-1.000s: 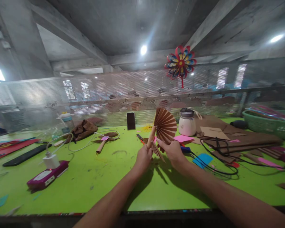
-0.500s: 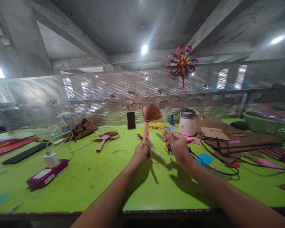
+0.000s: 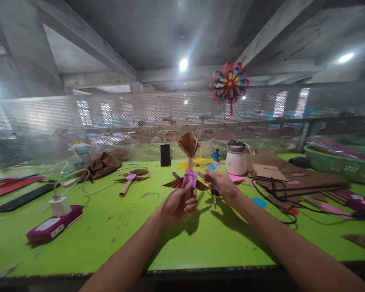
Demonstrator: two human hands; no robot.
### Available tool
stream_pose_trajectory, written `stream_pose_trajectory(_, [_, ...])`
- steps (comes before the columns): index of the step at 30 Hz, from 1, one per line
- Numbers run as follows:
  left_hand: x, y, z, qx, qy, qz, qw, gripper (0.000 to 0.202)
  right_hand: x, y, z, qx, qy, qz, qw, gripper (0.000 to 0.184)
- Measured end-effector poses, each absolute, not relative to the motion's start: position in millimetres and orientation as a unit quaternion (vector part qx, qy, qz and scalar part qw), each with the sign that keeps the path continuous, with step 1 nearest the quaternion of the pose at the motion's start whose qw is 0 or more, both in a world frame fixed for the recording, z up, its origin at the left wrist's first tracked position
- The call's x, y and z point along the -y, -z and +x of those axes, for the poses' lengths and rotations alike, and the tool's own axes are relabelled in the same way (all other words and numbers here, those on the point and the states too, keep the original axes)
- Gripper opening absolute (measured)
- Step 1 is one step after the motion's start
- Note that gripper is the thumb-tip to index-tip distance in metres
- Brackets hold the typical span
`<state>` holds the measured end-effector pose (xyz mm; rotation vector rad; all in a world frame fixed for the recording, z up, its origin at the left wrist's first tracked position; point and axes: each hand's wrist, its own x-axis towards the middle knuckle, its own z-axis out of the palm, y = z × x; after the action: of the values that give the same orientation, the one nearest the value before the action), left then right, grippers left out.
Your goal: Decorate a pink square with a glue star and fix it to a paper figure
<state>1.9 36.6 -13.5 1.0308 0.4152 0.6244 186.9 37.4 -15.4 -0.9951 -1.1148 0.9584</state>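
Observation:
My left hand (image 3: 180, 201) is closed around the lower end of a brown paper plane (image 3: 189, 164). The plane points up, with one pleated fan at its top and pleated fans to both sides. A pink patch (image 3: 190, 177) with a blue star faces me, my thumb over its lower edge. Just right of it, my right hand (image 3: 221, 184) is raised with thumb and fingertips pinched together; anything between them is too small to make out. Below the right hand, a blue object (image 3: 213, 190) with a pale tip shows partly, beside a yellow loop. A similar paper plane (image 3: 128, 185) lies on the left.
A pale jar (image 3: 235, 160), brown paper sheets (image 3: 310, 178) and a looped black cord (image 3: 276, 188) lie to the right, near a green basket (image 3: 337, 162). A purple power strip (image 3: 55, 225) with a white charger sits left. A phone (image 3: 165, 155) stands at the back.
My left hand has turned the paper plane, so the pink star patch and the side fans now face me. My right hand stays pinched beside it. The view has shifted slightly.

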Motion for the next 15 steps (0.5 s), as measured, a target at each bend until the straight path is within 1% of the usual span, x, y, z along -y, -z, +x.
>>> stream_pose_trajectory(4, [-32,14,1,-0.172,-0.253,0.481,0.821,0.035,-33,12,182,0.507,-0.467,-0.381,0.616,0.047])
stream_pose_trajectory(9, [-35,21,0,-0.170,-0.169,0.501,0.831,0.040,-29,8,179,0.524,-0.488,-0.305,0.628,0.037])
stream_pose_trajectory(15, [-35,27,2,-0.189,-0.133,0.538,0.810,0.045,-28,5,178,0.509,-0.498,-0.290,0.639,0.030])
